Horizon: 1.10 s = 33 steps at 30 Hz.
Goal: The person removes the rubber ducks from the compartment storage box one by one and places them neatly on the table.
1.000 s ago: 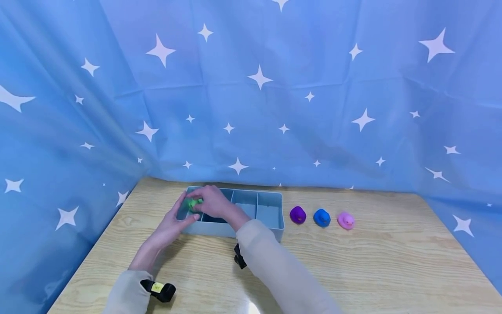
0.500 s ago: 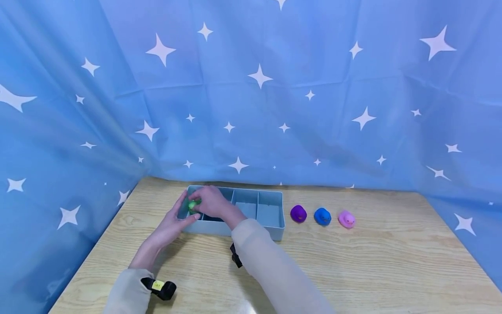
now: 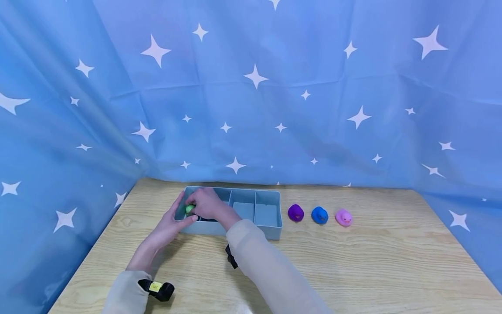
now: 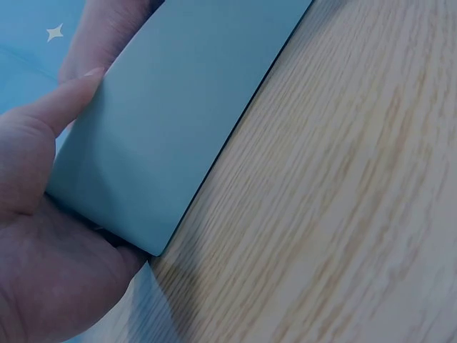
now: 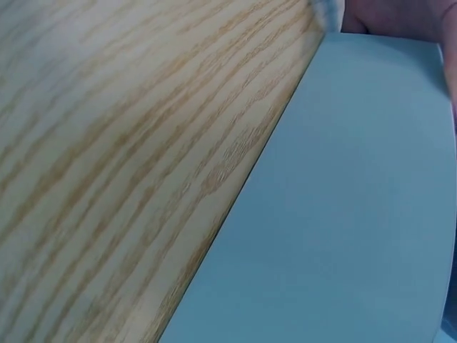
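Observation:
A grey-blue divided box point(image 3: 270, 232) stands on the table in the head view. My left hand point(image 3: 166, 229) grips its left end, thumb at the front rim and fingers along the side. In the left wrist view the left hand point(image 4: 61, 221) wraps the corner of the box's outer wall point(image 4: 171, 128). Over the leftmost compartment, my right hand point(image 3: 208, 204) reaches in with curled fingers and pinches a small green toy point(image 3: 190, 209), partly covered by them. The right wrist view shows the box's front wall point(image 5: 335, 200) but not the toy.
Right of the box, a purple rubber duck point(image 3: 296, 213), a blue rubber duck point(image 3: 320, 215) and a pink rubber duck point(image 3: 344, 217) sit in a row on the wooden table point(image 3: 372, 266). A blue star-patterned curtain point(image 3: 251, 109) hangs behind and to the left.
My right hand has sunk slightly into the leftmost compartment with the green toy, less of which shows now. The left hand keeps its hold on the box. The head view has shifted a little.

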Available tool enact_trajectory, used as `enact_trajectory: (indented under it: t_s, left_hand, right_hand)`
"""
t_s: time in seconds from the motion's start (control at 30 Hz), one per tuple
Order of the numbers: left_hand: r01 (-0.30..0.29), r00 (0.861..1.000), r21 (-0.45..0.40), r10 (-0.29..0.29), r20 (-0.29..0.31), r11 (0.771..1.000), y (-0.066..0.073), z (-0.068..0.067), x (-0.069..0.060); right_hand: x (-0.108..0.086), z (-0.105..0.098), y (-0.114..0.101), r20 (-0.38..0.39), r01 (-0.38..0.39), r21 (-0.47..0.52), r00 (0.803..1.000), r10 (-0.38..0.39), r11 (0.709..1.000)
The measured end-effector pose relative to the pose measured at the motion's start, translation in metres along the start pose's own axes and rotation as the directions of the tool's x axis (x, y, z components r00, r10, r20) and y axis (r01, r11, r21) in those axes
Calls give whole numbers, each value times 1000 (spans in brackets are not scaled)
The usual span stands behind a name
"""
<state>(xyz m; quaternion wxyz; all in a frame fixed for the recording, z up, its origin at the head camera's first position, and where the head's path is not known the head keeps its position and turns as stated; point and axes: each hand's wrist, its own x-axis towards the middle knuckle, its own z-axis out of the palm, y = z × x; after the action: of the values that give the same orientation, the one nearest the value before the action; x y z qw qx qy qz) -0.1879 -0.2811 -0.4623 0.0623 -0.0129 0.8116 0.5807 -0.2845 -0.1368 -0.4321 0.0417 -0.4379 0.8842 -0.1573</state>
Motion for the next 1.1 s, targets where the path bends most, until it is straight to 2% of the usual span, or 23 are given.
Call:
enact_trajectory:
  t_s: [0.13, 0.27, 0.43, 0.6, 0.73, 0.83, 0.93, 1.1]
  left_hand:
    - [-19, 1000, 0, 19, 11, 1000, 0, -1, 0]
    - [-23, 999, -17, 24, 27, 1000, 0, 1, 1]
    - [-15, 999, -16, 15, 47, 1000, 2, 5, 3]
    - [-9, 999, -17, 10, 37, 1000, 2, 7, 4]
    - [-22, 999, -6, 22, 43, 1000, 3, 7, 6]
    - [-18, 999, 9, 17, 36, 1000, 5, 6, 7]
    - [8, 1000, 38, -8, 15, 999, 5, 5, 7]
    - [54, 999, 91, -54, -5, 994, 3, -1, 1]
  right_hand:
    - [0, 0, 0, 6, 5, -28, 1000, -4, 1000]
    - [-2, 0, 2, -4, 2, -14, 1000, -2, 1000]
    - [-8, 1, 7, -30, -11, 75, 999, 13, 997]
    - [-13, 1, 9, -56, -23, 175, 998, 34, 984]
    - [-15, -3, 9, -68, -73, 257, 993, 93, 964]
    - [-19, -9, 8, -87, -95, 334, 988, 131, 938]
    - [-28, -18, 5, -114, -67, 381, 986, 119, 922]
    - [-50, -33, 1, -180, -10, 407, 979, 91, 913]
